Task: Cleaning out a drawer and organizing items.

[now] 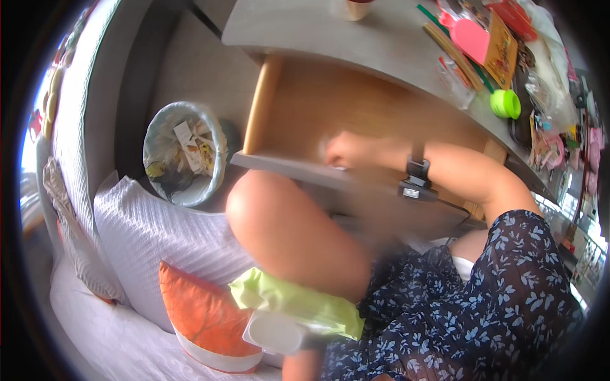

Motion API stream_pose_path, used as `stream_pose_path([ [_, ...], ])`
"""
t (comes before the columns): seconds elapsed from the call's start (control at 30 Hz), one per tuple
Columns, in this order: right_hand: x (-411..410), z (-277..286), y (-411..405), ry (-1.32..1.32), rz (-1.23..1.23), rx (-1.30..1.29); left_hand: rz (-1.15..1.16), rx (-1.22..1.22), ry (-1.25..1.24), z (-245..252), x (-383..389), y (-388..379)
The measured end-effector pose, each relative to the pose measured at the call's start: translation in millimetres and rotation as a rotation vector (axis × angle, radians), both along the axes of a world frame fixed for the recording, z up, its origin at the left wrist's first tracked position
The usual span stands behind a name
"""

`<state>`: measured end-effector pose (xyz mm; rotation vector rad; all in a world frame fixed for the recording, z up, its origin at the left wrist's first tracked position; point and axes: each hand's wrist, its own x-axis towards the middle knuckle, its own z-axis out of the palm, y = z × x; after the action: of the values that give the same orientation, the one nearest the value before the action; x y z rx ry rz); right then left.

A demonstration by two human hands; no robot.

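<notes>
My right hand (340, 148), blurred, is closed low inside an open wooden drawer (305, 109), near its front panel. Small whitish parts of a thing show at its fingers; it may be a tissue or wipe. A black strap with a small device (418, 183) is round that wrist. Part of my left forearm (301, 365) shows at the bottom edge; the left hand itself is hidden. Beside that forearm lie a lime-green soft package (298, 302) and a white rounded lid or box (274, 332), against my bare leg.
A lined waste bin (217, 157) with litter stands left of the drawer. An orange and white cushion (205, 309) rests on the pale quilted seat (157, 228). The grey tabletop (295, 28) bears a cup, sticks, a bright green round container (505, 104), a pink item and plastic bags.
</notes>
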<state>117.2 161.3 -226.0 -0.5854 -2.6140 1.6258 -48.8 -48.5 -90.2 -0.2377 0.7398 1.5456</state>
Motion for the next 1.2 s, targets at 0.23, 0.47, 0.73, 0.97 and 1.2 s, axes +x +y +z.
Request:
stream_pose_path([
  [0.23, 167.2, 10.1, -60.6, -0.281, -0.089, -0.018, -0.080, -0.039, 0.398, -21.3, 11.8, 38.2],
  [0.47, 256.4, 48.7, -50.1, -0.321, -0.635, -0.098, -0.222, -0.125, 1.023, -25.0, 38.6, 46.0],
  [0.73, 321.4, 24.3, -83.7, -1.260, 0.267, 0.811, -0.372, -0.280, 1.688, -26.1, 49.4, 46.3],
  [0.97, 291.8, 57.3, -117.5, -1.054, -0.192, 0.117, -0.414, -0.344, 1.885, -25.7, 50.7, 47.1],
  [1.2, 295.7, 49.6, -130.5, -0.752, -0.598, -0.172, -0.414, -0.366, 1.954, -25.9, 50.8, 46.9],
])
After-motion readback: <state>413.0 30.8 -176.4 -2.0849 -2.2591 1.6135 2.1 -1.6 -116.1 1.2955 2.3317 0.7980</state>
